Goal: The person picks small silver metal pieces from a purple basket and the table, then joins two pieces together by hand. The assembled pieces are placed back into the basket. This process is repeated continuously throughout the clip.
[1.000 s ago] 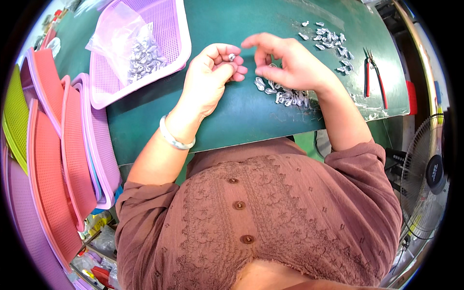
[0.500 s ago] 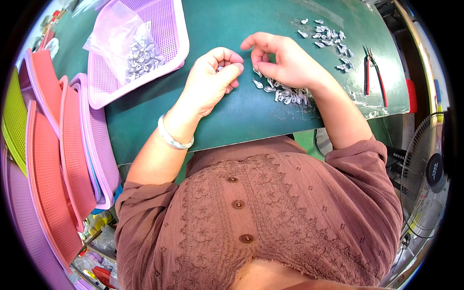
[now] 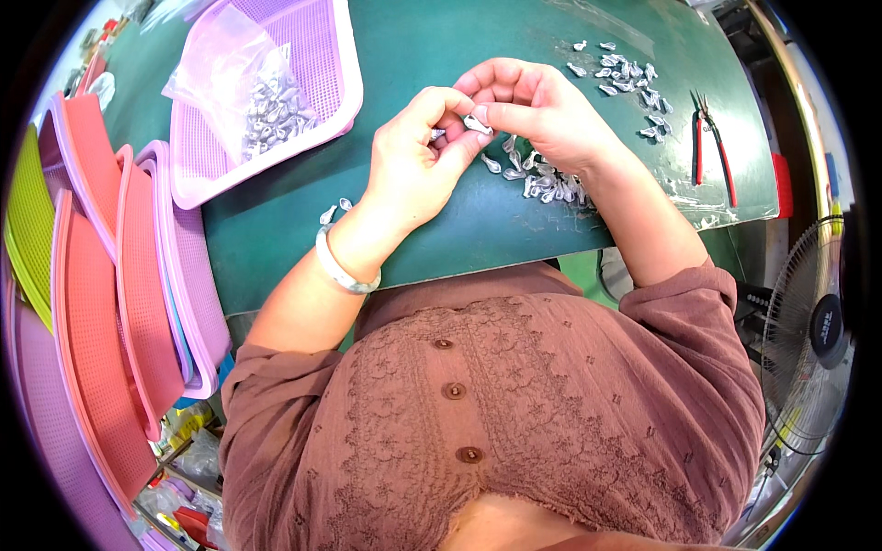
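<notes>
A small silver-grey teardrop-shaped piece (image 3: pixel 476 125) is pinched where the fingertips of both hands meet above the green table. My left hand (image 3: pixel 409 161) is closed on it with thumb and forefinger, and another grey piece shows between its curled fingers. My right hand (image 3: pixel 556 119) closes on the same piece from the right, thumb and finger touching it. Just below the right hand lies a loose pile of similar pieces (image 3: pixel 551 186), partly covered by the wrist. Beside my left wrist, which wears a pale bangle (image 3: pixel 338 266), rest a couple more pieces (image 3: pixel 328 215).
A purple mesh basket (image 3: pixel 197 184) at the far left holds a clear bag (image 3: pixel 220 69) of grey pieces. More pieces (image 3: pixel 629 73) lie scattered at the far right, near red-handled pliers (image 3: pixel 712 151). Stacked baskets (image 3: pixel 101 321) stand left of the table (image 3: pixel 441 239); a fan (image 3: pixel 808 321) stands right.
My hands, apart before, have come together, and a grey piece now shows between their fingertips. My left forearm has shifted right, and a couple of pieces show beside its wrist.
</notes>
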Demonstrator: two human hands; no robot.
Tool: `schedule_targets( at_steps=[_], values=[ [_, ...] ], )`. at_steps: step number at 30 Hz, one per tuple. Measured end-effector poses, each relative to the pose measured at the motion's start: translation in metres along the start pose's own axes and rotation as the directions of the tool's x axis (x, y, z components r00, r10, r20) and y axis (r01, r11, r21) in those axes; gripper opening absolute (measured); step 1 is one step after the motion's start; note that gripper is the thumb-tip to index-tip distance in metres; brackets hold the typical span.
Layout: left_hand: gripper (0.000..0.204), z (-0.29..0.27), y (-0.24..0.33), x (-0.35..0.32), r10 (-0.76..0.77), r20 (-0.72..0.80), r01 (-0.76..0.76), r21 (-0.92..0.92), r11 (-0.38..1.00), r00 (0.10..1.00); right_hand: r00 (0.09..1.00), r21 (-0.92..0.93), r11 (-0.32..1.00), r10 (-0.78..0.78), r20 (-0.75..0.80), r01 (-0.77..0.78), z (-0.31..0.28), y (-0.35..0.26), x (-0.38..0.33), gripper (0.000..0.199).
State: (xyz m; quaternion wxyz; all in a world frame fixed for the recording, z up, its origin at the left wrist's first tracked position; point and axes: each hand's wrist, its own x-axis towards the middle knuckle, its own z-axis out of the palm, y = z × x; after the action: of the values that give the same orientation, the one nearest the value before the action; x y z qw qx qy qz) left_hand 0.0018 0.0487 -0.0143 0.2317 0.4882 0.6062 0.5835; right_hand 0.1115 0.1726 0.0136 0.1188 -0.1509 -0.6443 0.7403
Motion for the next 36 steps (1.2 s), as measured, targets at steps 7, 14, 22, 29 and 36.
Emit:
schedule_targets(
  at_steps=[7,14,22,29,36],
  values=[
    [0.005,-0.006,-0.001,0.001,0.000,0.010,0.001,-0.060,0.998,1.000,0.998,-0.107,0.994,0.010,0.059,-0.004,-0.004,0.002,0.001,0.021],
    [0.006,-0.007,-0.002,0.001,-0.090,0.029,0.092,-0.040,0.995,0.995,0.993,-0.170,0.982,-0.070,0.096,0.086,-0.006,0.008,0.002,0.024],
    [0.007,-0.011,-0.002,0.001,0.074,0.017,-0.075,0.128,0.989,0.997,0.999,-0.191,0.981,-0.045,-0.011,0.042,-0.003,0.003,0.002,0.022],
    [0.010,-0.010,0.003,0.001,-0.195,-0.029,0.189,-0.147,0.971,0.980,0.986,-0.145,0.979,-0.151,-0.064,0.140,-0.003,0.007,0.003,0.016],
    [0.008,-0.008,0.001,0.001,-0.070,-0.099,0.064,-0.060,0.996,0.993,0.982,-0.136,0.974,-0.185,-0.029,0.180,-0.001,0.012,0.004,0.016]
  ],
)
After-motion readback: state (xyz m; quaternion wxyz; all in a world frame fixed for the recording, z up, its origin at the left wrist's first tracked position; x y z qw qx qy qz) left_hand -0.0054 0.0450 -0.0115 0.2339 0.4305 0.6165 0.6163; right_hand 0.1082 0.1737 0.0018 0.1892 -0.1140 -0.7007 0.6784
